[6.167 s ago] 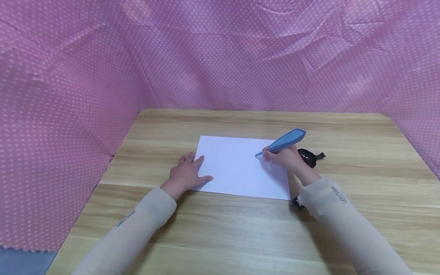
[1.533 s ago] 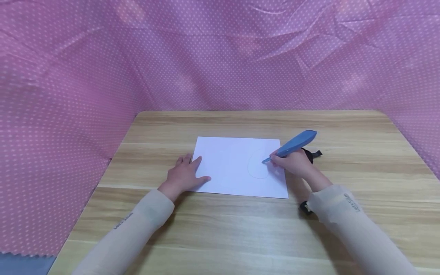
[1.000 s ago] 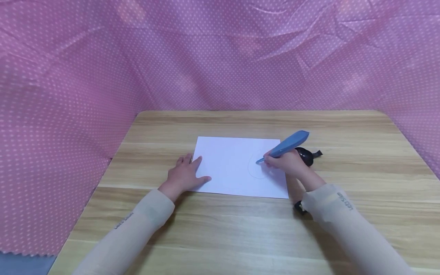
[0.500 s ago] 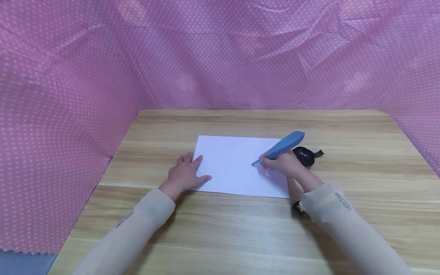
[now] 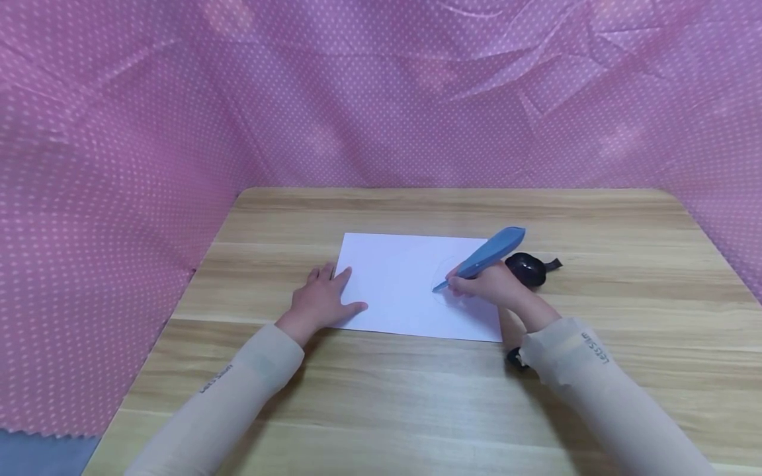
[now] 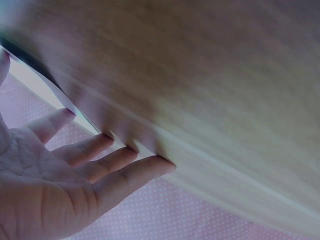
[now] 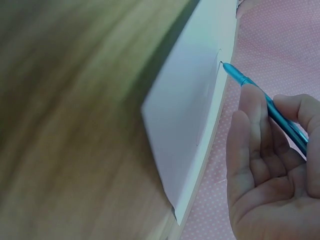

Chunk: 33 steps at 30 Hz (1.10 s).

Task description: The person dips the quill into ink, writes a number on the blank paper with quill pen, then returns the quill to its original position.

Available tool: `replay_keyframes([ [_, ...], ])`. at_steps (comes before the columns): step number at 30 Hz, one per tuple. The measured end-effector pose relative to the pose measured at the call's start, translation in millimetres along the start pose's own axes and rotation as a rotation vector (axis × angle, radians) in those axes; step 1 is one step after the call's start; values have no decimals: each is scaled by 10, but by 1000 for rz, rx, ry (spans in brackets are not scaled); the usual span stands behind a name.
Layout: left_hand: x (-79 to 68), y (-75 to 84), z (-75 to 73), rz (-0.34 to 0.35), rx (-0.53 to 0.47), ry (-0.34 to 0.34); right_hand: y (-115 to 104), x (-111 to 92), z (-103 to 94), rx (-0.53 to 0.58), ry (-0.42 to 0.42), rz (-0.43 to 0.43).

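A white sheet of paper (image 5: 389, 284) lies on the wooden table. My left hand (image 5: 318, 301) rests with spread fingers on its left edge, the thumb and forefinger over the paper. In my right hand (image 5: 491, 284) I pinch a blue pen (image 5: 493, 251) whose upper end is broad and feather-shaped. The pen leans up to the right, its tip at the paper's right half. A faint curved line shows around the tip, partly covered by my hand. In the right wrist view the teal barrel of the pen (image 7: 287, 125) sits between thumb and fingers, tip at the paper (image 7: 190, 85).
Just right of the paper, behind my right hand, sits a glossy black rounded object (image 5: 526, 270) with a short dark tab. Another small black item (image 5: 516, 359) shows by my right cuff. Pink dotted cloth (image 5: 387, 99) hangs behind and beside the table (image 5: 381, 410).
A faint rounded outline has appeared on the paper since the oldest frame. Over the last second and a half the pen tip has moved left and slightly nearer. My left hand stays put.
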State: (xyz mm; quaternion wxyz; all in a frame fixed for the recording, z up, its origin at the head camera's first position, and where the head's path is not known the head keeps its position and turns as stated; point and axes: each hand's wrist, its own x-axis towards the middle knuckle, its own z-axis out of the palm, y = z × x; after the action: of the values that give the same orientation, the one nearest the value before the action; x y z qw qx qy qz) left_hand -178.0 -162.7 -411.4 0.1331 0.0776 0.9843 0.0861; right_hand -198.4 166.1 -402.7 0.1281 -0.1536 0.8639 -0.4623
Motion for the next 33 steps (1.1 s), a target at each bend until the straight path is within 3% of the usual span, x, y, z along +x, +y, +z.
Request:
replay_keyframes([
  [8,-16,7,-21,4,2,2,13,2,3,-7,-2,2],
  [16,-26,9,-7,4,8,11,-3,-20,-5,54,11,-35],
  [33,-21,21,-15,-3,7,4,-69,-17,-224,146,152,7],
])
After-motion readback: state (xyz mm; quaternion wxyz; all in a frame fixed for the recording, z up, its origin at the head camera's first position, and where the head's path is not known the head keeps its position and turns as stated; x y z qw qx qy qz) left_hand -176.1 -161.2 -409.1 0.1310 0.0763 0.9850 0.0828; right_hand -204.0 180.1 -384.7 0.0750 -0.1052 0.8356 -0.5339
